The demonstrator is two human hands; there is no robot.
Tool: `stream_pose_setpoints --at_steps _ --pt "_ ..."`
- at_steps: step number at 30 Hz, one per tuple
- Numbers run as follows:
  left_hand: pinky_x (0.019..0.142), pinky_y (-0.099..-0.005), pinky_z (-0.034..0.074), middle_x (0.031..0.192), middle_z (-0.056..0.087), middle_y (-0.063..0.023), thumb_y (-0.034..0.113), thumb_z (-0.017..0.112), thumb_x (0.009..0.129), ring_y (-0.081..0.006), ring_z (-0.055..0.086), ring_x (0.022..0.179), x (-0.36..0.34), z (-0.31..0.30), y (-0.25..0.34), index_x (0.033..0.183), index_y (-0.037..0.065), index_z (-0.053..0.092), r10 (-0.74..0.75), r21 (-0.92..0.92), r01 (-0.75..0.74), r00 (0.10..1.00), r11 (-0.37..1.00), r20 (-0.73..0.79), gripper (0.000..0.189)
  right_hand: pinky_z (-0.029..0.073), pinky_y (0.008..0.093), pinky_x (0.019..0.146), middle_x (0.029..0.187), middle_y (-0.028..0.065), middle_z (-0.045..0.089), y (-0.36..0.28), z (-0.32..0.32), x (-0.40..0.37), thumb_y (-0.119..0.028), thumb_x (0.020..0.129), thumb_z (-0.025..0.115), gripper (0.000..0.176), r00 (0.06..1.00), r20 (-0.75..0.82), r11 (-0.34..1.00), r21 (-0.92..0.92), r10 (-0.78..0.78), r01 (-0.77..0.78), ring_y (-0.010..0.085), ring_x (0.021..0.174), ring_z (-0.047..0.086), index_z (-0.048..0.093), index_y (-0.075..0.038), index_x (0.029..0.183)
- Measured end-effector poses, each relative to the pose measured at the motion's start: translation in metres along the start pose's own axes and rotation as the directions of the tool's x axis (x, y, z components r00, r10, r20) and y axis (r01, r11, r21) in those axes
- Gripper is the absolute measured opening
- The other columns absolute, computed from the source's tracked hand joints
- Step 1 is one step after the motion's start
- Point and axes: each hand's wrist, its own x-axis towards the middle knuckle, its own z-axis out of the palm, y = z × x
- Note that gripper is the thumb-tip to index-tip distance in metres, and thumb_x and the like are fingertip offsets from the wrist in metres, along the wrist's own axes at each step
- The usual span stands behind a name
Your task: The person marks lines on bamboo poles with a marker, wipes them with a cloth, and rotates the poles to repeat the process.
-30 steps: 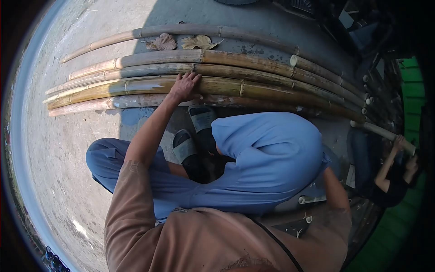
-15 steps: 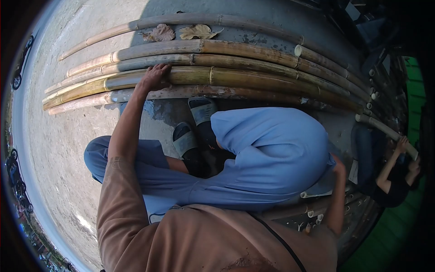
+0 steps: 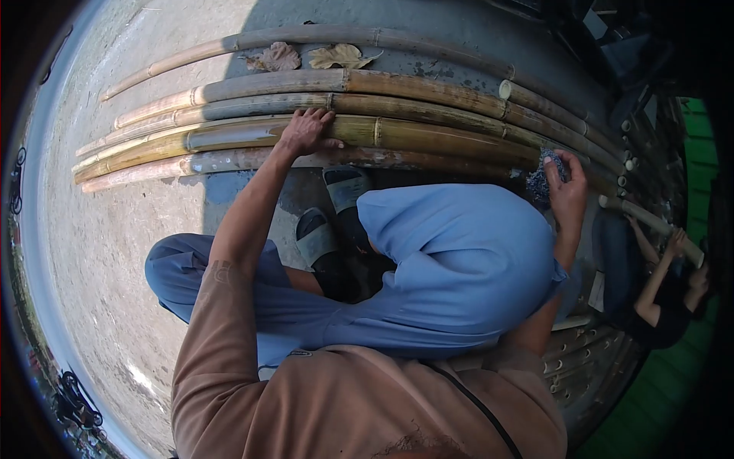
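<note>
Right fingers [image 3: 573,167] around mesh wad [image 3: 538,183], apparently; left fingers [image 3: 313,120] open on bamboo [image 3: 436,136], palm hidden.

Concrete floor [image 3: 130,291], part sunlit, part shaded, bears long bamboo poles [image 3: 443,137] roughly side by side, dry leaves [image 3: 280,57] lying between two of them.

Right hand [image 3: 567,190] up from beside the knee, now at right by the thick yellow-brown bamboo pole [image 3: 436,138], gripping a blue-grey stringy scrubbing pad [image 3: 540,181], newly in view. Pole slid left since first frame. Left hand [image 3: 307,133] back rightward after shifting left.
</note>
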Motion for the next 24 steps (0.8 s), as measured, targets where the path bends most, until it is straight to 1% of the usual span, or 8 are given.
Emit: stream_pose_setpoints --at_steps 3,4,6,8,12,17,20,24 --pt "0.111 -0.0531 0.042 0.142 0.061 -0.0177 0.082 0.063 0.085 -0.0369 0.053 0.137 0.012 -0.014 0.014 0.149 0.005 0.055 -0.002 -0.05 0.006 0.997 0.999 0.078 0.1 0.056 0.0455 0.091 0.108 0.0217 0.075 0.042 0.149 0.04 -0.032 0.09 0.08 0.042 0.993 -0.037 0.989 -0.097 -0.114 0.11 0.0398 0.101 0.072 0.074 0.0 0.116" --pt "0.111 -0.0533 0.043 0.14 0.061 -0.0167 0.083 0.063 0.084 -0.0362 0.054 0.137 0.011 -0.011 0.015 0.147 0.006 0.056 -0.002 -0.035 0.003 0.999 0.999 0.042 0.1 0.054 0.0491 0.095 0.111 0.0204 0.074 0.059 0.192 0.043 -0.034 0.091 0.076 0.041 0.996 -0.003 0.985 -0.145 -0.092 0.091 0.0404 0.105 0.069 0.074 -0.001 0.116" --pt "0.109 -0.0535 0.043 0.137 0.062 -0.0146 0.085 0.062 0.083 -0.0349 0.055 0.135 0.01 -0.006 0.016 0.143 0.007 0.058 -0.002 -0.003 0.002 1.0 1.0 -0.03 0.099 0.049 0.0514 0.101 0.117 0.0189 0.071 0.081 0.263 0.038 -0.034 0.093 0.07 0.039 0.96 0.022 0.871 -0.415 -0.278 0.262 0.0383 0.112 0.064 0.073 -0.003 0.117" --pt "0.109 -0.0532 0.044 0.135 0.063 -0.0137 0.084 0.064 0.082 -0.0345 0.055 0.135 0.014 -0.005 0.017 0.142 0.007 0.058 -0.021 0.036 0.021 1.0 0.999 -0.006 0.098 0.044 0.0526 0.105 0.119 0.0174 0.068 0.035 0.307 0.028 -0.034 0.094 0.067 0.037 0.977 0.078 0.901 -0.377 -0.199 0.214 0.0367 0.117 0.059 0.072 -0.005 0.116" --pt "0.112 -0.0505 0.043 0.137 0.061 -0.0122 0.08 0.073 0.077 -0.0313 0.053 0.137 0.015 -0.02 0.027 0.141 0.009 0.06 -0.068 0.039 0.064 0.991 0.997 0.113 0.097 0.044 0.0515 0.104 0.117 0.0153 0.067 -0.061 0.378 -0.012 -0.031 0.093 0.068 0.035 0.908 0.166 0.892 -0.187 -0.385 0.412 0.0357 0.117 0.06 0.068 -0.006 0.117" --pt "0.112 -0.0493 0.043 0.14 0.061 -0.0111 0.078 0.077 0.075 -0.0296 0.053 0.139 0.014 -0.007 0.02 0.141 0.01 0.06 -0.042 0.015 0.042 0.999 0.999 0.015 0.097 0.045 0.053 0.104 0.116 0.0149 0.069 -0.007 0.344 0.0 -0.027 0.091 0.066 0.033 0.936 0.044 0.915 -0.199 -0.348 0.35 0.0359 0.117 0.062 0.067 -0.009 0.118" --pt "0.113 -0.0488 0.043 0.139 0.061 -0.0111 0.074 0.079 0.075 -0.03 0.053 0.138 0.013 -0.009 0.023 0.141 0.011 0.061 -0.058 -0.002 0.058 0.998 0.998 0.019 0.093 0.047 0.055 0.104 0.12 0.0162 0.069 0.084 0.268 0.032 -0.026 0.088 0.065 0.037 0.982 -0.145 0.909 -0.415 -0.117 0.046 0.0394 0.12 0.061 0.069 -0.008 0.121" --pt "0.112 -0.048 0.044 0.136 0.062 -0.0113 0.071 0.08 0.076 -0.0305 0.054 0.137 0.013 -0.015 0.025 0.14 0.012 0.062 -0.082 0.002 0.082 0.996 0.997 0.034 0.089 0.052 0.0561 0.096 0.112 0.0226 0.07 0.187 0.169 0.06 -0.02 0.086 0.067 0.034 0.909 -0.416 0.807 -0.54 -0.01 -0.238 0.0436 0.108 0.065 0.068 -0.003 0.115"
